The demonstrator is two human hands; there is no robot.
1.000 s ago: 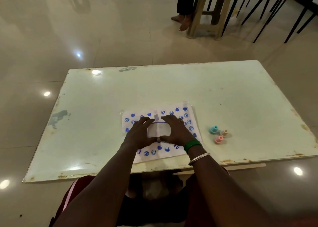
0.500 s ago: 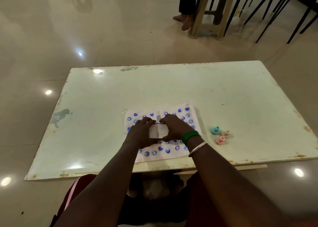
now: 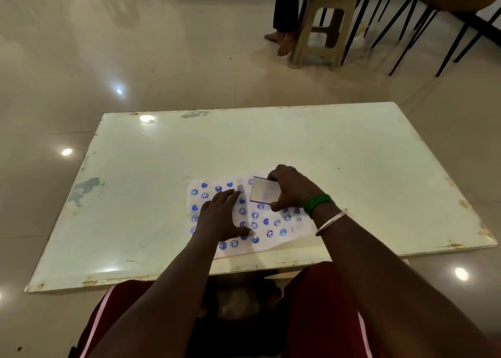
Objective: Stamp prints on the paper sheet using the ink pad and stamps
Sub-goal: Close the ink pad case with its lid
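A white paper sheet [image 3: 273, 226] covered with several blue heart and smiley prints lies near the table's front edge. My right hand [image 3: 291, 188] grips the small rectangular ink pad case [image 3: 263, 190] by its right side, holding it tilted above the sheet's far right part. My left hand [image 3: 220, 216] lies flat on the left half of the sheet, fingers spread, holding nothing. The stamps are hidden behind my right arm.
The pale table [image 3: 352, 168] has worn, rust-marked edges and a grey stain [image 3: 82, 189] at its left. Beyond it, on the glossy floor, stand a beige stool [image 3: 321, 29], a seated person's bare feet [image 3: 283, 43] and black chair legs [image 3: 433, 32].
Both hands held the ink pad case over the sheet's middle before. Now my right hand has carried it up and to the right, and my left hand has let go and rests on the paper.
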